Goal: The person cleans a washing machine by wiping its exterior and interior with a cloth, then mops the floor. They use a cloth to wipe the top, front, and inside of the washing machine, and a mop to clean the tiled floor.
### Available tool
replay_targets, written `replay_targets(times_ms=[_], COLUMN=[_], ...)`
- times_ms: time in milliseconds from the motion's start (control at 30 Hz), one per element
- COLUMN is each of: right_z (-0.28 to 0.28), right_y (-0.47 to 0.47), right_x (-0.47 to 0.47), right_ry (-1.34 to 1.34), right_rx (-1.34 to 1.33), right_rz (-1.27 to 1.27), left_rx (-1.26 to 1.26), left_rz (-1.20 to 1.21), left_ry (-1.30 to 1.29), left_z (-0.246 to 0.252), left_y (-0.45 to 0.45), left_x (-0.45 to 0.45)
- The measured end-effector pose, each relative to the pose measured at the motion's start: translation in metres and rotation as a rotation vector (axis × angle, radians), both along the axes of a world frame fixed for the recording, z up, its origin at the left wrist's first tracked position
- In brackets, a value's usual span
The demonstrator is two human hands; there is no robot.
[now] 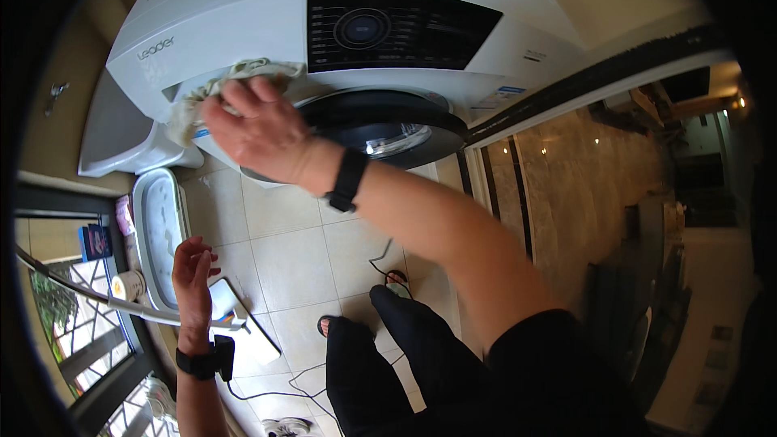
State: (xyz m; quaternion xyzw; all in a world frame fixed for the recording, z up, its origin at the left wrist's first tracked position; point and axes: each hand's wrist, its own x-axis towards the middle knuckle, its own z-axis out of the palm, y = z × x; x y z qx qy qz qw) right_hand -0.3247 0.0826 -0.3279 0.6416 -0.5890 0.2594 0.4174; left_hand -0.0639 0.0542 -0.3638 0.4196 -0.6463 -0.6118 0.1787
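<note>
My right hand (258, 127) presses a crumpled pale cloth (197, 100) against the front of a white Leader front-loading washing machine (255, 24), at the recessed detergent drawer area left of the black control panel (403, 30). Below the panel is the machine's round dark door (376, 121), partly behind my wrist. Lower left, my left hand (194, 276) hangs in the air with loosely curled fingers and nothing in it. Both wrists wear black bands.
A white ceramic basin (121, 133) is left of the machine. A grey-white plastic tub (159, 230), a white container (127, 286) and a blue box (95, 242) are by the window. A white board (252, 340), black cables (273, 396) and shoes (286, 426) lie on the tiled floor.
</note>
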Motion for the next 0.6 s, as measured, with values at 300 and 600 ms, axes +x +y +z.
replay_targets(times_ms=[300,600], right_z=[0.008,-0.035], right_y=[0.222,0.269], right_x=[-0.170,-0.194], right_ry=[0.137,-0.626], right_rx=[0.236,-0.159], right_rz=[-0.408,-0.424], left_rx=[-0.376,-1.650], left_rz=[-0.123,-0.227], left_ry=[0.096,0.034], left_z=[0.012,0.020], left_y=[-0.035,-0.044], left_x=[-0.064,-0.155])
